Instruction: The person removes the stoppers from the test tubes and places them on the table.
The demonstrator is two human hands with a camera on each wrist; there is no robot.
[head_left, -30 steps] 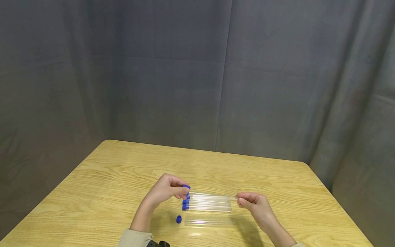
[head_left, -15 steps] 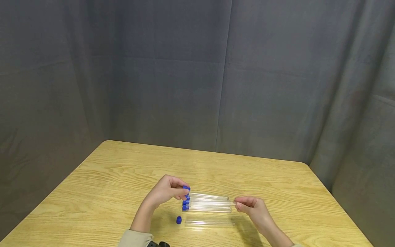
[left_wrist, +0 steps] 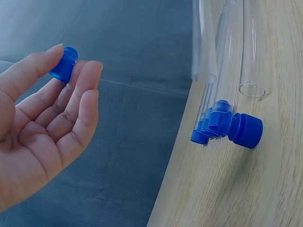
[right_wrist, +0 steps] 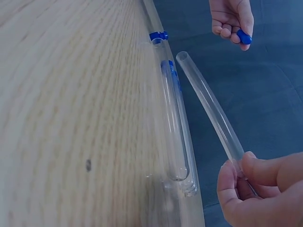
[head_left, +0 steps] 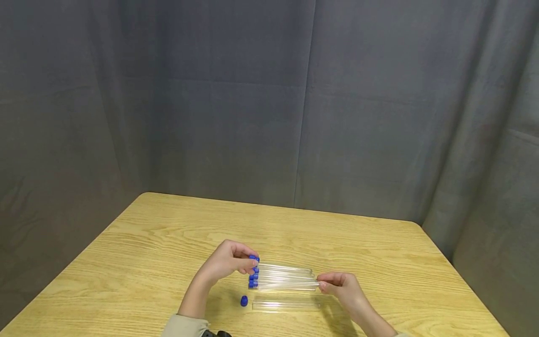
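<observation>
My left hand (head_left: 229, 260) pinches a blue cap (left_wrist: 66, 64) between thumb and fingers, above the table. The right hand (head_left: 343, 288) pinches a clear test tube (right_wrist: 213, 109) near one end; its open mouth points toward the left hand. Tube and cap are apart in the right wrist view. Beneath the hands lies a row of test tubes with blue caps (left_wrist: 220, 118) on their left ends. Closer to me, an uncapped test tube (head_left: 286, 305) rests on the tabletop, with a loose blue cap (head_left: 244, 301) just off its left end.
The wooden table (head_left: 168, 224) runs back to a grey curtain (head_left: 231, 140) that hangs behind it and along both sides. A dark object (head_left: 221, 333) shows beside the left sleeve (head_left: 185, 326).
My right hand has come slightly left and nearer to me, swinging the held test tube across the row. The left hand with its cap has barely moved.
</observation>
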